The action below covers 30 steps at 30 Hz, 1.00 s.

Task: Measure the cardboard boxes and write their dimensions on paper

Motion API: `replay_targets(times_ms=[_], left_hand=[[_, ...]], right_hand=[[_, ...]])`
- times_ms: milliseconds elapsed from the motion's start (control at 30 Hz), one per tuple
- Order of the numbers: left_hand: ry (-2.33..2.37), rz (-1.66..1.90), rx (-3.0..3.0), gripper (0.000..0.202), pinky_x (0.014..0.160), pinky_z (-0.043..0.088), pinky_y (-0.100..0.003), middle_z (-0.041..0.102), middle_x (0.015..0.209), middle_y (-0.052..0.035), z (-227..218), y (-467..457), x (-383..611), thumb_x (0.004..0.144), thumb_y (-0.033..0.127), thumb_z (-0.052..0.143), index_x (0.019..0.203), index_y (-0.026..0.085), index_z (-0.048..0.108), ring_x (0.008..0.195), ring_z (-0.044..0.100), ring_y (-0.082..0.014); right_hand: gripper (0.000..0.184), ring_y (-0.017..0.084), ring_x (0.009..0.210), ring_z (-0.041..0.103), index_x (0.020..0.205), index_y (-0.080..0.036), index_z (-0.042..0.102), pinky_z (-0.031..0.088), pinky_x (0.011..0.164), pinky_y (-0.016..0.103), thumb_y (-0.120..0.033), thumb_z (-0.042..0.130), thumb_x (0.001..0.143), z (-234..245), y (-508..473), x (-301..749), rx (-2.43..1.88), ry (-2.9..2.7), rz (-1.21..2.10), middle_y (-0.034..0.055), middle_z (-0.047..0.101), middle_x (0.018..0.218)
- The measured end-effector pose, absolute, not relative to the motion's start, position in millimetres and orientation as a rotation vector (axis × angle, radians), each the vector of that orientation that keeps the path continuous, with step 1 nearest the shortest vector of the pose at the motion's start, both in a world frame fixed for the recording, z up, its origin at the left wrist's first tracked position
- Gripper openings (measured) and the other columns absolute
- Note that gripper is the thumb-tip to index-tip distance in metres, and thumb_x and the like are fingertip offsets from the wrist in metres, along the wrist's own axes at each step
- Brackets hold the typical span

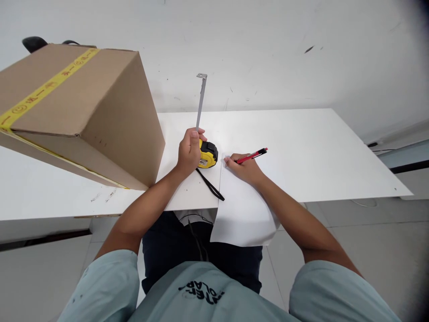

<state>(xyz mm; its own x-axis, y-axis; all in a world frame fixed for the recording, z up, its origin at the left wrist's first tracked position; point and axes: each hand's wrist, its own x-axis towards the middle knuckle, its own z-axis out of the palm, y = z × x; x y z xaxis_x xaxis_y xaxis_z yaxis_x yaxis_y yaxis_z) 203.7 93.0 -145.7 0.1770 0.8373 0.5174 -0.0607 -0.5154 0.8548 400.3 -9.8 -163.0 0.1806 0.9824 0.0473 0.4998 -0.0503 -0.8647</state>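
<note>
A yellow-and-black tape measure (208,156) is in the left hand (190,152), above the white table (321,152) and to the right of the carton. The left hand is clamped around the left side of the case, thumb uppermost. A length of metal blade (200,103) is drawn out and points away from the person, its hooked end seen against the wall (268,53). A black wrist strap (210,184) trails from the case toward the paper's left edge.

Just to the right, the right hand (246,169) is closed on a red-and-black pen (253,155), held in a writing grip with its rear end slanting up to the right. The pen's tip is hidden by the hand; contact with the paper cannot be determined. The hand is over the far part of a white sheet of paper (243,214), whose near end extends beyond the table's front edge, over the lap.

On the left stands a brown cardboard carton (124,107), closed, with printed yellow packing tape (47,89) across its top. The left forearm passes by its lower near corner; whether the two touch cannot be told. Dark scuff marks (110,194) are noted on the tabletop before the carton.
</note>
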Motion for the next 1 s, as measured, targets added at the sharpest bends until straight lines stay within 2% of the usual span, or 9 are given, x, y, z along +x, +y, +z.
replay_targets(times_ms=[200,300,433,533,600,733,867,1000], left_hand=[[0.718,1.49,1.708,0.06,0.089,0.056,-0.037,0.073,0.094,-0.0042,-150.2,95.3,204.0,0.106,0.077,0.035,0.125,0.028,0.063,0.09,0.072,-0.0188],[0.752,1.482,1.709,0.059,0.087,0.055,-0.036,0.072,0.093,-0.0044,-150.4,94.9,204.2,0.106,0.077,0.035,0.119,0.027,0.062,0.091,0.071,-0.0192],[0.797,1.49,1.728,0.057,0.084,0.055,-0.036,0.072,0.104,-0.006,-151.7,94.4,204.3,0.107,0.077,0.034,0.108,0.026,0.061,0.085,0.069,-0.0179],[0.779,1.512,1.732,0.056,0.089,0.055,-0.038,0.071,0.113,-0.0078,-153.3,94.5,204.3,0.107,0.076,0.034,0.105,0.026,0.06,0.092,0.07,-0.0195],[0.772,1.519,1.723,0.058,0.092,0.055,-0.039,0.071,0.113,-0.0081,-153.7,93.9,203.9,0.106,0.077,0.034,0.105,0.026,0.06,0.1,0.07,-0.0213],[0.785,1.488,1.702,0.061,0.088,0.056,-0.038,0.072,0.113,-0.0078,-152.0,91.7,202.1,0.105,0.079,0.035,0.111,0.026,0.062,0.095,0.071,-0.0207],[0.717,1.519,1.72,0.065,0.094,0.057,-0.041,0.073,0.117,-0.0106,-149.4,91.2,201.9,0.104,0.082,0.033,0.119,0.026,0.062,0.107,0.072,-0.0239],[0.734,1.493,1.737,0.061,0.093,0.055,-0.038,0.072,0.115,-0.0088,-148.4,92.3,202.6,0.106,0.079,0.033,0.115,0.026,0.063,0.105,0.071,-0.0219]], right_hand=[[0.055,0.014,0.063,0.044,0.06,-0.022,0.051,0.035,0.059,0.031,-0.068,0.065,0.086,-162.9,-8.7,399.9,-1.666,-1.414,0.748,0.0015,0.052,0.061],[0.055,0.014,0.062,0.041,0.059,-0.022,0.048,0.034,0.059,0.03,-0.067,0.065,0.086,-163.1,-9.0,399.6,-1.668,-1.406,0.74,0.0009,0.05,0.059],[0.054,0.014,0.061,0.041,0.058,-0.022,0.05,0.035,0.058,0.03,-0.067,0.067,0.084,-162.8,-9.6,399.3,-1.663,-1.414,0.756,0.001,0.051,0.06],[0.055,0.014,0.062,0.043,0.059,-0.022,0.051,0.036,0.059,0.031,-0.067,0.067,0.085,-162.1,-9.8,399.0,-1.662,-1.407,0.75,0.0015,0.052,0.061],[0.055,0.014,0.063,0.044,0.059,-0.022,0.051,0.037,0.059,0.031,-0.068,0.065,0.085,-162.0,-9.8,398.9,-1.661,-1.398,0.743,0.0017,0.052,0.061],[0.055,0.014,0.061,0.041,0.058,-0.022,0.049,0.035,0.058,0.031,-0.067,0.063,0.086,-162.7,-9.6,399.4,-1.661,-1.389,0.728,0.0008,0.048,0.059],[0.055,0.013,0.061,0.037,0.057,-0.023,0.045,0.031,0.058,0.031,-0.066,0.064,0.085,-162.4,-9.8,400.1,-1.665,-1.409,0.725,-0.0003,0.043,0.057],[0.053,0.013,0.06,0.039,0.058,-0.022,0.049,0.031,0.058,0.031,-0.066,0.065,0.084,-160.3,-10.4,399.4,-1.662,-1.431,0.749,0.0002,0.045,0.058]])
